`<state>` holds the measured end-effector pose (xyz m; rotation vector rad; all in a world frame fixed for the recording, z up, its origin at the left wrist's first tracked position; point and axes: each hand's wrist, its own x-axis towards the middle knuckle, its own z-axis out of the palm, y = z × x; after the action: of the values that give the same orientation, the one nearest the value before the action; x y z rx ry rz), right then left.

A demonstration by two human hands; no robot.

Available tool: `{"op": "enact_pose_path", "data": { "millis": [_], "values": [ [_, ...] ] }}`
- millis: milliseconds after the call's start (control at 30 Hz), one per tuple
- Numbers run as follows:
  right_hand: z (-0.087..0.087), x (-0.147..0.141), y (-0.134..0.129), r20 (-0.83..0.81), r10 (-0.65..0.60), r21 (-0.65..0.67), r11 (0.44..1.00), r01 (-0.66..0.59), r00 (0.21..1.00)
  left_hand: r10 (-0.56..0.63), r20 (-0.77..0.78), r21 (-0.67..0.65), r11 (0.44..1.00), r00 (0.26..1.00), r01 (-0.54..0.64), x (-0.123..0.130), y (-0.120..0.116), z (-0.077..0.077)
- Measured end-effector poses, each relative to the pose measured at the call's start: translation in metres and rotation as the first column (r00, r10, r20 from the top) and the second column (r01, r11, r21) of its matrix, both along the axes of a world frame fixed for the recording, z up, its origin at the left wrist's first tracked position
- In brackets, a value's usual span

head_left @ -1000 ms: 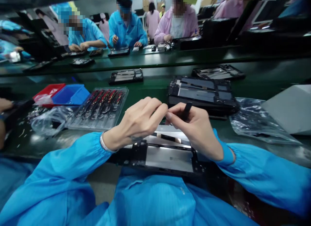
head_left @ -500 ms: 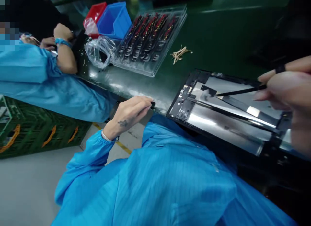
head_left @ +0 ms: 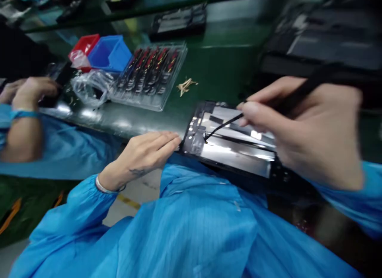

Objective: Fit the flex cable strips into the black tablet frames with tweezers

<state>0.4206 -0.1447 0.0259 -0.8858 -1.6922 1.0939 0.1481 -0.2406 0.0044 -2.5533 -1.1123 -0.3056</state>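
An opened flat device (head_left: 235, 154) with silvery panels and black strips lies at the bench's front edge. My right hand (head_left: 304, 126) is closed round a thin black tool (head_left: 223, 124), whose tip rests over the device's left part. At the device's left edge is my left hand (head_left: 146, 152), its fingers pressed together and pointing right. Whatever its fingertips hold, if anything, is hidden.
A clear tray (head_left: 147, 73) of small dark and red parts stands behind, beside a blue bin (head_left: 109, 55), a red bin (head_left: 85, 47) and a plastic bag (head_left: 92, 85). Tan strips (head_left: 186, 87) lie nearby. A co-worker's arm (head_left: 26, 126) is at left; dark devices (head_left: 334, 35) sit back right.
The view has shifted, showing more of the bench's back. My right hand has come further over the device, with the tool tip now nearer its left end. My left hand has moved to the device's edge.
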Motion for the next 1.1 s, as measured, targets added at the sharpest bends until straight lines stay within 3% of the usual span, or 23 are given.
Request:
{"op": "enact_pose_path", "data": {
  "millis": [67, 167, 233, 300, 367, 433, 500, 567, 633, 800, 900, 1000, 1100],
  "values": [
    [-0.002, -0.005, 0.004, -0.013, -0.028, 0.036, 0.999, 0.028, 1.000, -0.046, 0.019, 0.175, 0.984, 0.999, 0.042, 0.022, 0.026, 0.016],
    [-0.004, -0.008, 0.008, -0.085, -0.040, 0.010, 0.999, 0.041, 0.996, -0.082, -0.056, 0.437, 0.894, 0.995, 0.099, 0.058, 0.061, 0.034],
    [-0.005, -0.007, 0.009, -0.129, -0.042, 0.011, 0.999, 0.044, 0.991, -0.075, -0.099, 0.533, 0.838, 0.992, 0.116, 0.075, 0.077, 0.038],
    [-0.004, -0.006, 0.009, -0.154, -0.028, 0.033, 0.999, 0.033, 0.988, -0.060, -0.091, 0.558, 0.823, 0.994, 0.101, 0.082, 0.085, 0.038],
    [-0.004, -0.005, 0.011, -0.152, -0.018, 0.074, 0.997, 0.029, 0.988, -0.074, 0.010, 0.482, 0.874, 0.997, 0.060, 0.081, 0.090, 0.036],
    [-0.004, -0.004, 0.013, -0.117, -0.028, 0.116, 0.992, 0.041, 0.993, -0.103, 0.259, 0.291, 0.956, 0.960, 0.024, 0.076, 0.091, 0.034],
    [-0.004, -0.003, 0.017, -0.057, -0.028, 0.139, 0.990, 0.036, 0.998, -0.053, 0.570, 0.018, 0.998, 0.820, 0.052, 0.073, 0.090, 0.035],
    [-0.005, -0.002, 0.021, -0.010, -0.011, 0.145, 0.989, 0.012, 1.000, 0.078, 0.772, -0.208, 0.969, 0.631, 0.135, 0.073, 0.089, 0.036],
    [-0.008, -0.002, 0.023, 0.009, 0.022, 0.139, 0.990, -0.023, 1.000, 0.193, 0.848, -0.331, 0.920, 0.493, 0.209, 0.075, 0.088, 0.036],
    [-0.015, -0.004, 0.024, 0.048, 0.046, 0.167, 0.985, -0.054, 0.998, 0.337, 0.885, -0.433, 0.849, 0.321, 0.304, 0.082, 0.086, 0.028],
    [-0.016, -0.003, 0.025, 0.073, -0.008, 0.194, 0.981, -0.007, 0.997, 0.387, 0.858, -0.491, 0.811, 0.338, 0.319, 0.079, 0.084, 0.022],
    [-0.013, 0.006, 0.026, 0.119, -0.078, 0.242, 0.969, 0.048, 0.990, 0.404, 0.769, -0.580, 0.767, 0.496, 0.274, 0.065, 0.084, 0.015],
    [-0.010, 0.023, 0.030, 0.252, -0.130, 0.301, 0.952, 0.050, 0.959, 0.406, 0.642, -0.632, 0.760, 0.650, 0.151, 0.050, 0.090, 0.010]
  ]
}}
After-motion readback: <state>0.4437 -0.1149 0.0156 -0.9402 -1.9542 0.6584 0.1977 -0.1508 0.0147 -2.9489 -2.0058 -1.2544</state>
